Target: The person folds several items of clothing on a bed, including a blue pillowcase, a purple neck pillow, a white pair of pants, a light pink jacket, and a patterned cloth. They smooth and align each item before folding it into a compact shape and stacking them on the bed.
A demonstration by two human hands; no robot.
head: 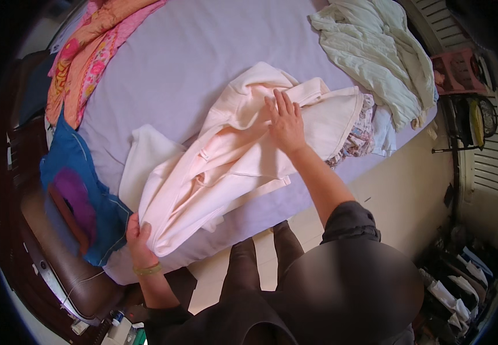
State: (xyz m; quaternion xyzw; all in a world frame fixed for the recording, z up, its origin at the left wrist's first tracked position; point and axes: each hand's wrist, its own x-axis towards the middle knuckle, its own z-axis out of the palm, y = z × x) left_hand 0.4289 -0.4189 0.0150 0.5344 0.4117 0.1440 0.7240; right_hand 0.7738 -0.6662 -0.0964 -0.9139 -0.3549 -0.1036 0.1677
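A cream-white garment (236,151) lies loosely spread over the lavender bed sheet (180,77), its folds running from lower left to upper right. My left hand (141,241), with a pale green bangle at the wrist, grips the garment's lower left end near the bed's edge. My right hand (285,125) rests flat on the upper right part of the cloth, fingers apart. Partly under the garment's right end is a floral cloth (359,136), with a light blue cloth (383,129) beside it.
A pale green quilt (369,51) is heaped at the upper right. An orange and pink floral cover (87,60) and a blue cloth (81,172) lie along the left side. A brown leather seat (63,233) stands at the left, a pink rack (460,73) at the right.
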